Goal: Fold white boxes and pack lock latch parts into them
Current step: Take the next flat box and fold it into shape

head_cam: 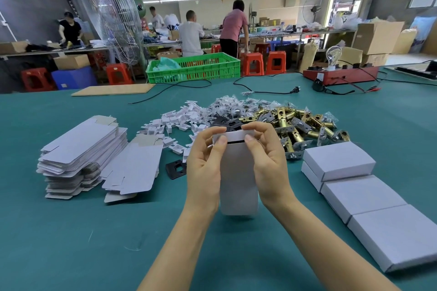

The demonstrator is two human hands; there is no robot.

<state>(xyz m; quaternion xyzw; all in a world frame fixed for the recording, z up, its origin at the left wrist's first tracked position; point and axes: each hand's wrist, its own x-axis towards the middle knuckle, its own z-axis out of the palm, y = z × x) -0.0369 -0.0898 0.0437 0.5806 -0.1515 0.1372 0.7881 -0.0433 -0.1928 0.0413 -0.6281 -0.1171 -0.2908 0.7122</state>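
Observation:
I hold a white box upright over the green table, its far flap folded nearly down with a dark slit still showing. My left hand grips its left side, thumb on the flap. My right hand grips the right side, thumb on the flap too. Behind the box lies a heap of brass lock latches, black plates, small bagged parts and white plastic pieces. A stack of flat white box blanks sits at the left.
Several closed white boxes line the right side of the table. One black plate lies by my left wrist. A green crate, a red device with a bulb and cables are at the far edge. People work at benches behind.

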